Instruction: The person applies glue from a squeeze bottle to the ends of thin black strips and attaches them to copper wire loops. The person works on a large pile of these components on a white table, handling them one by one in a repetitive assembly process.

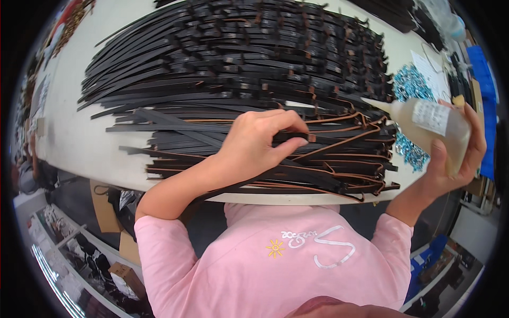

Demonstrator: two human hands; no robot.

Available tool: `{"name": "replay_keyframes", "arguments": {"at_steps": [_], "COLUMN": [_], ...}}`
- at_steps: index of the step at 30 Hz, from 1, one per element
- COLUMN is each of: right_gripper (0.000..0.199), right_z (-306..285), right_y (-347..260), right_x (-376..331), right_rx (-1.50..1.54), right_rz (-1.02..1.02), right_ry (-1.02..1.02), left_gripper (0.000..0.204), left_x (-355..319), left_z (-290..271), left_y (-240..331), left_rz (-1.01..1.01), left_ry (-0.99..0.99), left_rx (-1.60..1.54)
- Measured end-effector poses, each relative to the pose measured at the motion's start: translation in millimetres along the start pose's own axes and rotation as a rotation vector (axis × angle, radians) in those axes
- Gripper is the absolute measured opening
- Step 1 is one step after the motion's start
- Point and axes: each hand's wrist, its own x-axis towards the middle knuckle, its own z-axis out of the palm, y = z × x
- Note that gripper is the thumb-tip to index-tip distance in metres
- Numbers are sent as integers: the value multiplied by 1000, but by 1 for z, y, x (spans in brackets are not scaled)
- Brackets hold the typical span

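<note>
A large pile of black leather straps (pixel 222 63) with brown undersides covers the white table (pixel 79 138). My left hand (pixel 257 140) pinches the end of one black strap (pixel 293 137) lying on the near part of the pile, thumb under and fingers over it. My right hand (pixel 458 153) grips a translucent squeeze bottle (pixel 424 123) of yellowish liquid with a white label. Its pointed nozzle aims left toward the strap ends and hangs a little above them.
A heap of small shiny blue-silver metal parts (pixel 409 85) lies at the table's right side, beside white paper sheets (pixel 432 69). Cardboard boxes (pixel 106 212) and shelves stand on the floor at lower left. Blue bins (pixel 485 74) are at far right.
</note>
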Motion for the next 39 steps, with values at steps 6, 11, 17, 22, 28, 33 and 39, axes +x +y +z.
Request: {"name": "replay_keyframes", "arguments": {"at_steps": [6,11,17,22,28,33,39], "right_gripper": [62,66,70,65,54,53,81], "right_z": [-11,-8,-8,10,6,6,17], "right_y": [10,15,32,15,15,17,25], "right_x": [-3,-11,-24,-17,-18,-20,-25], "right_rx": [44,-25,175,185,131,48,217], "right_rz": [146,109,107,151,263,322,414], "right_ry": [-58,-75,-38,-79,-57,-13,23], "left_gripper": [14,15,14,13,12,13,15], "left_x": [-3,-8,-6,-3,-3,-3,-1], "left_z": [-2,-2,-5,-7,-7,-5,1], "left_y": [1,2,-4,1,2,4,0], "left_rz": [-11,24,34,-97,-108,-119,-97], "left_ry": [12,-14,-31,-72,-33,-11,31], "left_rx": [65,215,184,68,37,91,27]}}
